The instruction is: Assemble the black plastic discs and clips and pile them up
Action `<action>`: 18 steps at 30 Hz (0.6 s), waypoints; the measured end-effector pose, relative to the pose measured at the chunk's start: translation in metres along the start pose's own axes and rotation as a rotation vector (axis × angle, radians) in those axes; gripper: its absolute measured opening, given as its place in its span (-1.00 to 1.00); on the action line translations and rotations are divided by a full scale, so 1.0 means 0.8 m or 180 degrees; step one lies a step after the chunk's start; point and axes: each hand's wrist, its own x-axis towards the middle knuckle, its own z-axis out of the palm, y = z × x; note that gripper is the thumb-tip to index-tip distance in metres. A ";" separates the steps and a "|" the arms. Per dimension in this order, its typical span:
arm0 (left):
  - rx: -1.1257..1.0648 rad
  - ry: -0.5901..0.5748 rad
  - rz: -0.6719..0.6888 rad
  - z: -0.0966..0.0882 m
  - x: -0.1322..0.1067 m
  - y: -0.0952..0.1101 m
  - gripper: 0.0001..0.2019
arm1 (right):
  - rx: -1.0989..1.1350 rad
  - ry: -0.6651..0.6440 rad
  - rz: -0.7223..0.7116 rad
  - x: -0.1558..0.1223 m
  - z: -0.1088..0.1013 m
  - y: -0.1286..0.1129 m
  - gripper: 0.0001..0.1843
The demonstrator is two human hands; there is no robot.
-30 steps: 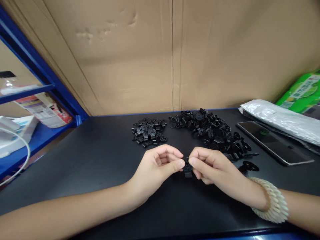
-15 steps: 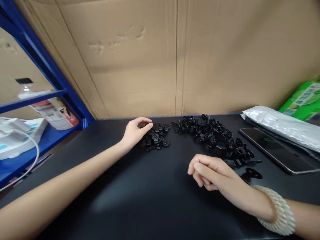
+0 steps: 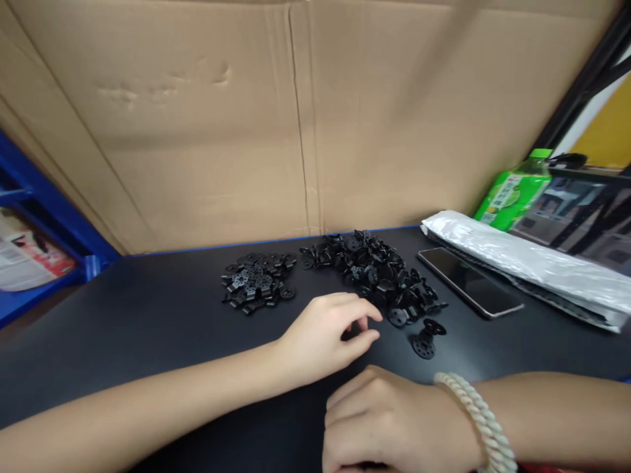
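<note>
My left hand [image 3: 329, 335] hovers over the black table [image 3: 148, 328], fingers loosely apart, fingertips just short of the big pile of black plastic disc parts [image 3: 374, 276]. Nothing shows in it. My right hand [image 3: 389, 424] lies low at the frame's bottom edge, fingers curled under into a fist; what they hold, if anything, is hidden. A beige bead bracelet [image 3: 480, 420] circles that wrist. A smaller pile of black round parts [image 3: 256, 286] sits to the left. One loose disc part [image 3: 428, 338] lies apart from the big pile.
A phone [image 3: 468, 281] lies face up right of the piles, beside a long silver plastic bag [image 3: 522, 259] and a green packet [image 3: 513, 194]. A cardboard wall [image 3: 296, 118] stands behind the table. Blue shelving [image 3: 44, 217] is at the left.
My left hand has come back from the small pile to the near edge of the big pile. My right hand has drawn down toward me. The view has swung to the right.
</note>
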 end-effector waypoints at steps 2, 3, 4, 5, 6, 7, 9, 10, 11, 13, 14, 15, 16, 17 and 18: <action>-0.0047 -0.0013 0.0228 0.013 0.025 0.007 -0.86 | -0.0111 0.0070 -0.0193 -0.002 0.001 0.005 -0.56; -0.0012 -0.0022 0.0379 0.019 0.037 0.010 -0.85 | -0.0130 0.0086 -0.0276 -0.002 0.001 0.007 -0.55; 0.0064 -0.0022 0.0531 0.024 0.048 0.012 -0.83 | -0.0127 0.0091 -0.0343 -0.003 0.001 0.009 -0.55; 0.0173 -0.0017 0.0657 0.029 0.058 0.014 -0.79 | -0.0108 0.0076 -0.0392 -0.004 0.001 0.010 -0.56; 0.0290 -0.0017 0.0744 0.035 0.067 0.016 -0.74 | -0.0079 0.0047 -0.0420 -0.005 0.001 0.011 -0.58; 0.0388 -0.0030 0.0791 0.039 0.073 0.017 -0.71 | -0.0047 0.0002 -0.0431 -0.007 0.001 0.011 -0.61; 0.0450 -0.0087 0.0810 0.047 0.081 0.018 -0.74 | 0.0001 -0.0089 -0.0432 -0.010 0.002 0.012 -0.66; 0.0408 -0.0107 0.0817 0.049 0.083 0.018 -0.81 | 0.0011 -0.0101 -0.0427 -0.011 0.002 0.013 -0.67; 0.0330 -0.0103 0.0826 0.050 0.083 0.019 -0.88 | 0.0013 -0.0102 -0.0429 -0.012 0.002 0.014 -0.67; 0.0085 -0.0002 0.0798 0.045 0.080 0.022 -0.94 | 0.0019 -0.0053 -0.0384 -0.012 0.003 0.016 -0.67; -0.0076 0.0077 0.0746 0.040 0.077 0.025 -0.95 | 0.0049 -0.0046 -0.0316 -0.012 0.002 0.016 -0.67; -0.0238 0.0158 0.0666 0.032 0.073 0.028 -0.95 | 0.0092 -0.0058 -0.0210 -0.012 0.001 0.017 -0.68; -0.0385 0.0229 0.0565 0.022 0.067 0.031 -0.95 | 0.0129 -0.0063 -0.0084 -0.011 0.000 0.016 -0.69; -0.0502 0.0298 0.0455 0.010 0.060 0.034 -0.94 | 0.0148 -0.0053 0.0046 -0.011 -0.001 0.016 -0.71; -0.0561 0.0386 0.0319 -0.002 0.051 0.037 -0.93 | 0.0152 -0.0029 0.0165 -0.010 -0.003 0.015 -0.73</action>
